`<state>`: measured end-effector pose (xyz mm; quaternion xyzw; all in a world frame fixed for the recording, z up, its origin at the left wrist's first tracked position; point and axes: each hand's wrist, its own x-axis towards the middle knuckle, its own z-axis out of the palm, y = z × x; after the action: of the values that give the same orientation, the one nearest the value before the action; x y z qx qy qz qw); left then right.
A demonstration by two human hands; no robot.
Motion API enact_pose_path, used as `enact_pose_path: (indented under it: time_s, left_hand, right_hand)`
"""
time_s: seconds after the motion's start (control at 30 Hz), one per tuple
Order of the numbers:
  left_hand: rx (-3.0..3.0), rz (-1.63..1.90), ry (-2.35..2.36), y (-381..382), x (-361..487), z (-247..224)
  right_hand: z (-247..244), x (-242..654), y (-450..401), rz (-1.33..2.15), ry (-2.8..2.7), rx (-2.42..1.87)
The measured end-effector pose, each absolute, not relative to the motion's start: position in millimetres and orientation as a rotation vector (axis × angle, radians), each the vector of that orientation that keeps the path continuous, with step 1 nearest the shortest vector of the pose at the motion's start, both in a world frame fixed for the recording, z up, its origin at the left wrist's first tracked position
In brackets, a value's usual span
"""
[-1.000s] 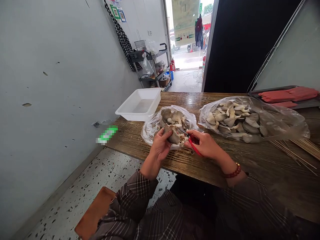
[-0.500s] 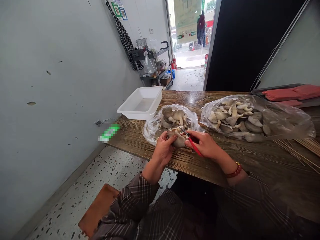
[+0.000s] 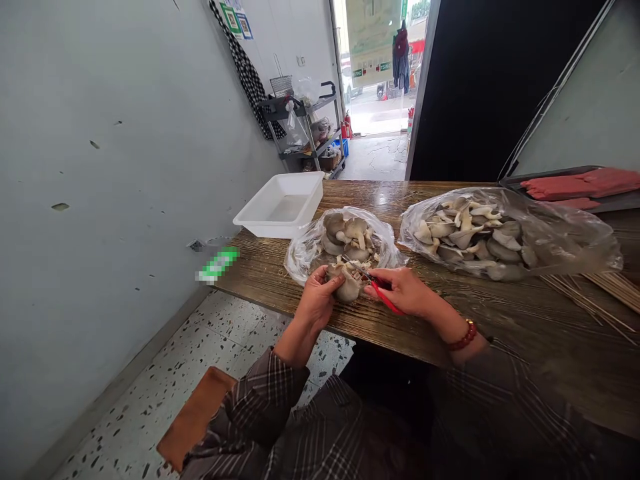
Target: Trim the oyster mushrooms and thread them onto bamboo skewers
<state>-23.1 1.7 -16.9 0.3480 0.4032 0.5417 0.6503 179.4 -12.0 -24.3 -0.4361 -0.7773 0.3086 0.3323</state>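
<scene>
dark wooden table [image 3: 500,307] spreads beneath the fingers; a plastic bag [image 3: 300,257] of loose mushrooms [image 3: 356,230] lies just beyond them. the left hand [image 3: 317,297] pinches one mushroom [image 3: 349,288] between thumb and fingers; the right hand [image 3: 407,290] curls its fingers round red-handled scissors [image 3: 387,300], blades near it. best keep left fingertips clear and snip over the bag.

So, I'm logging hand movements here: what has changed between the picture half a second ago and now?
The left hand has shifted slightly left, carrying its mushroom along. The scissors in the right hand now reach farther left too. Nothing was newly taken or released. The left bag, right bag and white tub stayed put.
</scene>
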Motion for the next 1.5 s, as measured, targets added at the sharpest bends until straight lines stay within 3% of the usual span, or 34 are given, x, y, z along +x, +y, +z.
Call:
enact_pose_path:
  time_s: [0.33, 0.5, 0.83, 1.13, 1.33, 1.5]
  left_hand:
    - [0.993, 1.224, 1.012, -1, -44, -15]
    - [1.265, 1.098, 1.079, 0, -53, -5]
    - [1.763, 0.836, 0.988, 10, -7, 31]
    - [1.206, 1.174, 0.890, 17, 13, 14]
    - [1.056, 1.045, 0.872, 4, 28, 5]
    - [1.039, 1.150, 0.953, 9, 42, 3]
  right_hand:
    - [-24, 181, -12, 0.892, -2.051, -1.117]
    - [-22, 186, -10, 1.001, -1.786, -1.178]
    - [-21, 182, -5, 0.959, -1.602, -1.109]
    - [-22, 182, 2, 0.978, -1.276, -1.094]
    - [-20, 179, 2, 0.736, -1.175, -1.175]
    - [-23, 177, 1, 0.705, -1.235, -1.182]
